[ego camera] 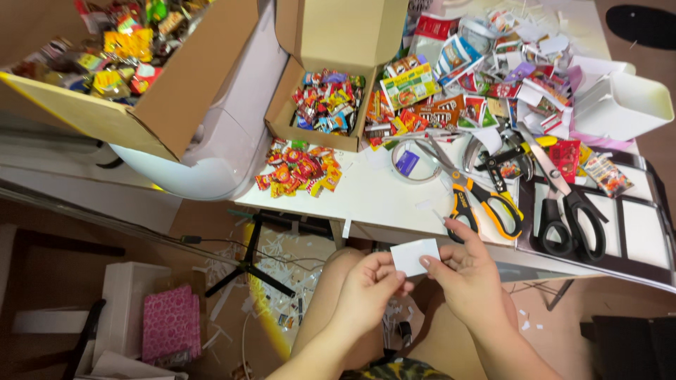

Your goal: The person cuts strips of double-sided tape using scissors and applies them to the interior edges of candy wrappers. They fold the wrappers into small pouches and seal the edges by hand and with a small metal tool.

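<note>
Both hands hold one small white paper piece (415, 256). The left hand (367, 288) pinches its bottom left edge with the thumb and fingers. The right hand (468, 276) pinches its right side with the thumb and pointer finger. The paper is up in the air, over the person's knees, just in front of the white table (373, 197) edge.

Right above the right hand, on the table, lie scissors with yellow and black handles (486, 200). Next to them, further right, lie bigger scissors with black handles (572, 211). The black ones rest on a dark sheet with white squares (644, 236).

A roll of clear tape (414, 160) sits near the yellow scissors, a bit to the left. Further left is a little heap of red and orange candy wrappers (299, 169) near the table edge. Behind the heap is an open brown box (325, 95) with more bright wrappers inside.

At the back right of the table is a big messy pile of cut-up packets (479, 77). A white plastic bin (623, 105) lies tipped at the far right.

At the top left is another big cardboard box (141, 91) full of snack bags. It leans on a round white thing (225, 148).

Down on the floor there are lots of tiny paper scraps (296, 260), a black stand (246, 264) and a pink spotted thing (169, 324) beside a white box (123, 295)
</note>
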